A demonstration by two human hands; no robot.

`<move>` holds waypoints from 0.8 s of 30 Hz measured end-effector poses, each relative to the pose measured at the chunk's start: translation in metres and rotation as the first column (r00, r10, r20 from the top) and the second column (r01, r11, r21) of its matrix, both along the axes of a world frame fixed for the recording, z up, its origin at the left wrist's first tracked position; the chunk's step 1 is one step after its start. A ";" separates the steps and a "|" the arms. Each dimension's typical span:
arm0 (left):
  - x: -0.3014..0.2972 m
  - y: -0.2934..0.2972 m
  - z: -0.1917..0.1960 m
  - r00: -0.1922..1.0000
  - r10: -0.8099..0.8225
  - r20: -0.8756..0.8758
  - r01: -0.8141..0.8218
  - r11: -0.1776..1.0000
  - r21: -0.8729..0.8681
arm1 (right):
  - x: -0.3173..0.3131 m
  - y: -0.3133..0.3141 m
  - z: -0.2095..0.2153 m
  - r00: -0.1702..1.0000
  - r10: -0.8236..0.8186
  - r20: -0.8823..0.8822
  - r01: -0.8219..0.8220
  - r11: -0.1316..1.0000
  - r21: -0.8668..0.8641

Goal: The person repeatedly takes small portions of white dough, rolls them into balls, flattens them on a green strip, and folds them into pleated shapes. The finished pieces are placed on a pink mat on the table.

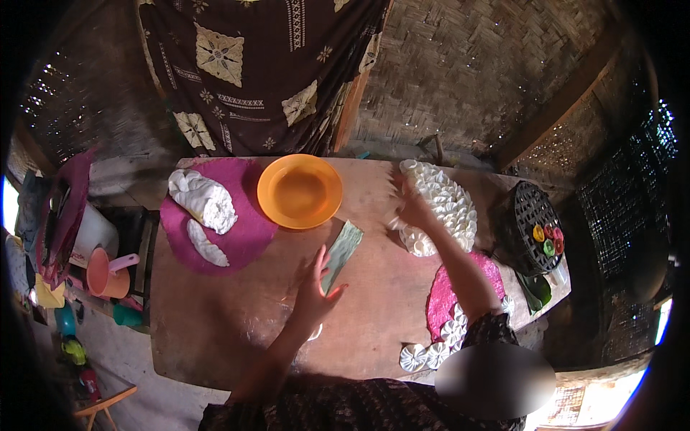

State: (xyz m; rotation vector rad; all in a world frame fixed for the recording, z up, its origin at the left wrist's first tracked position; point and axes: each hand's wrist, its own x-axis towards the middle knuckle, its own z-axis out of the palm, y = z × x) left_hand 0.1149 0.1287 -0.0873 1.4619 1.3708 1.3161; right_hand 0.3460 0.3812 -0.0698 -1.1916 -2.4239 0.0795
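Note:
With fingers spread, my left hand [314, 291] is over the middle of the wooden table, beside a green leaf strip [343, 251]; I cannot tell whether it touches the strip. A small white piece [316, 332] shows at the edge of my left forearm. My right hand [415, 208] reaches to the left edge of a heap of small pleated white dough pieces [445, 208]. Its fingers are apart and somewhat blurred, and no held thing shows. Under my right forearm lies a pink mat [440, 291], with round pleated white pieces [413, 357] along its near edge.
At the left, a magenta round mat [248, 248] bears a large white dough lump [198, 194] and a dough strip [206, 244]. An orange bowl [267, 194] stands beside it. A black perforated tray [528, 208] with coloured rings and a dark green leaf [535, 291] are at the right.

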 end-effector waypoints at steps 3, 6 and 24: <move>-0.017 -0.016 0.003 0.980 0.065 0.190 -0.045 0.993 -0.110 | 0.039 0.097 0.025 0.919 -0.367 0.146 0.394 0.883 -0.255; -0.036 -0.031 0.003 0.965 0.143 0.222 -0.109 0.982 -0.157 | 0.045 0.155 0.031 0.899 -0.422 0.114 0.437 0.877 -0.199; -0.140 -0.090 -0.001 0.780 0.142 -0.609 -0.246 0.965 -0.089 | -0.014 0.057 0.008 0.947 -0.219 -0.235 0.171 0.963 -0.207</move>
